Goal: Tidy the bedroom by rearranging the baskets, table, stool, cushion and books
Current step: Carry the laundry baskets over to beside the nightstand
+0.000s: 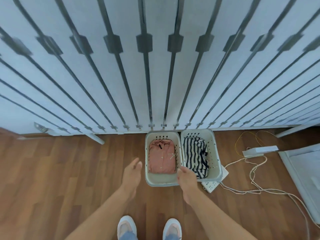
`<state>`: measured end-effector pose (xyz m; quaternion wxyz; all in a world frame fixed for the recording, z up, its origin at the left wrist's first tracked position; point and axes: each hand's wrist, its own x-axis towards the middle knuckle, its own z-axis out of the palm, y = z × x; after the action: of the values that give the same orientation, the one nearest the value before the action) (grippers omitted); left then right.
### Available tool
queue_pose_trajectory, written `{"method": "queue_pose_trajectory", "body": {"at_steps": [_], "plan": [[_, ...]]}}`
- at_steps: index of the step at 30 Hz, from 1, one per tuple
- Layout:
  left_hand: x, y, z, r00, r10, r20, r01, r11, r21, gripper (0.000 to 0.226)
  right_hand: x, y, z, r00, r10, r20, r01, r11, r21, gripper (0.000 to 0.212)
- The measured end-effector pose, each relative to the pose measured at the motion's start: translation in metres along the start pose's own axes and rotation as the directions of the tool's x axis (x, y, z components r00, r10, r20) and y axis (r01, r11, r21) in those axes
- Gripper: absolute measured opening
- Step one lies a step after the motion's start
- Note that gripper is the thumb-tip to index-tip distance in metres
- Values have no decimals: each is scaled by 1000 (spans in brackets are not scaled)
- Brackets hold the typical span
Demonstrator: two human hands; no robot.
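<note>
- Wooden floor: two baskets are set side by side.
- Left hand: held open, empty.
- Right hand: relaxed, empty, seen over the near rims.

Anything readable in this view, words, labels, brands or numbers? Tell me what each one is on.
No legible text in this view.
The black tag on the pink shirt in the left basket: too small to read.
The power strip and white box: no markings can be made out.
</note>
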<state>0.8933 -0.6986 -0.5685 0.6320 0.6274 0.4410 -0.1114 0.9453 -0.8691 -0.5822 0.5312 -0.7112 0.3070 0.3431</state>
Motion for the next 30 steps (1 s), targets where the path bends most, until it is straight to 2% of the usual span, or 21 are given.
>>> {"method": "queue_pose_trajectory", "body": {"at_steps": [2,5,10,11,13,16,20,26,30], "plan": [[-25,28,-8,999,33,-6,-33,999,1,44,-27,-24,-2,999,-43,33,44,999,-26,20],[-53,59,-20,997,77,-3,-77,997,-25,45,-62,-55,-5,996,-69,49,70,997,-33,16],[-98,96,-44,996,85,-23,-87,990,-113,46,-115,-92,-8,977,-187,105,203,963,-176,22],[-105,103,-49,996,81,-23,-84,986,-144,44,-126,-100,-9,969,-220,116,240,950,-201,21],[-122,113,-58,995,91,-28,-95,983,-159,24,-140,-111,-11,957,-262,126,285,934,-216,25],[-146,123,-76,990,119,-76,-130,979,-160,30,-175,-127,-9,945,-291,148,319,920,-226,34],[-175,130,-102,982,122,-144,-155,957,-246,11,-204,-139,-1,932,-306,193,349,902,-254,32],[-205,135,-146,969,126,-211,-183,942,-280,13,-240,-157,27,902,-350,253,413,870,-270,26],[-226,140,-182,946,133,-295,-226,924,-309,24,-269,-168,56,891,-322,319,418,856,-304,23]]}}
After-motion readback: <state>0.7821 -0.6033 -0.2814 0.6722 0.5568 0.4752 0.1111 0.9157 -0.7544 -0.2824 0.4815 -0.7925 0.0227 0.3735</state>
